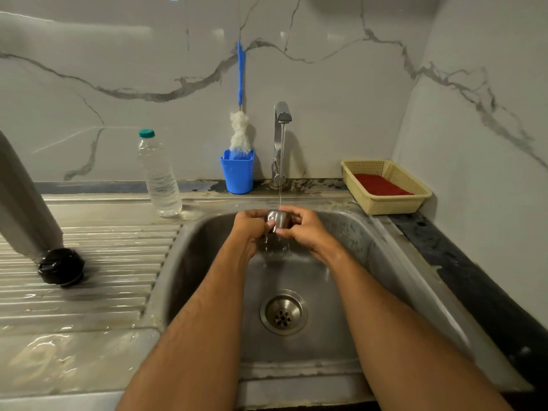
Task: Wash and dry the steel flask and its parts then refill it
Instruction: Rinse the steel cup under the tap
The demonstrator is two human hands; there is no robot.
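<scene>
Here, in the head view, washing looks under way but far from finished. Both hands meet over the back of the sink (370,256), under the thin stream from the tap (282,114). The left hand (252,225) and the right hand (302,228) each curl their fingers round a small steel cup (278,221), apparently the flask's cap, with water spilling off below it. The steel flask (25,197) lies tilted on the ribbed drainboard at the left edge, its black stopper end (60,266) resting on the grooves; whether it has been washed I cannot tell. Drying and refilling seem still ahead. The cup is smooth, brushed metal, rounded. At the sink's back edge stand a clear ridged plastic water bottle (161,176) and a blue cup (237,175) holding a fluffy white bottle brush (239,129). A woven-look yellow basket (385,185) with a red cloth sits at the back right corner.
</scene>
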